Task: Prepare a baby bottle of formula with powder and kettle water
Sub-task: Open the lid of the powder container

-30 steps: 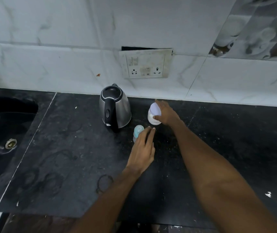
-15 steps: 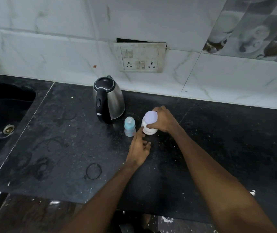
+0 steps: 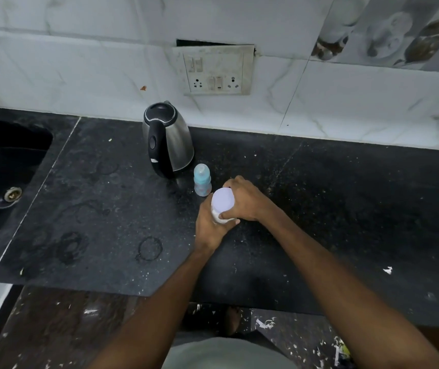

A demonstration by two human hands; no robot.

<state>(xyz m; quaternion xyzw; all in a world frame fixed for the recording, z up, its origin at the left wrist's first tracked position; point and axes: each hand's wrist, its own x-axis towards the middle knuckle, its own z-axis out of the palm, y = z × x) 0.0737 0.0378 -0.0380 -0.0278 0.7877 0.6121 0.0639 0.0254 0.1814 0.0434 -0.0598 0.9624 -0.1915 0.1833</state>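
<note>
While my right hand [image 3: 242, 201] curls over the lavender lid of the small white plastic powder jar [image 3: 222, 206], my left hand [image 3: 209, 226] wraps its fingers round the jar's base, though the grip there is partly hidden. From this head view, the jar sits just beside the capped blue baby bottle [image 3: 202, 181] and near the steel kettle with the black handle [image 3: 166, 138]. If the lid jerks free, I could spill powder on the black stone counter [image 3: 346, 209] or topple the bottle.

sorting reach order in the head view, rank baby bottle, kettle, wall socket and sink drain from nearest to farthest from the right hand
From the right hand:
1. baby bottle, just to its left
2. kettle, behind the bottle
3. wall socket, up on the tiles
4. sink drain, far left
</note>
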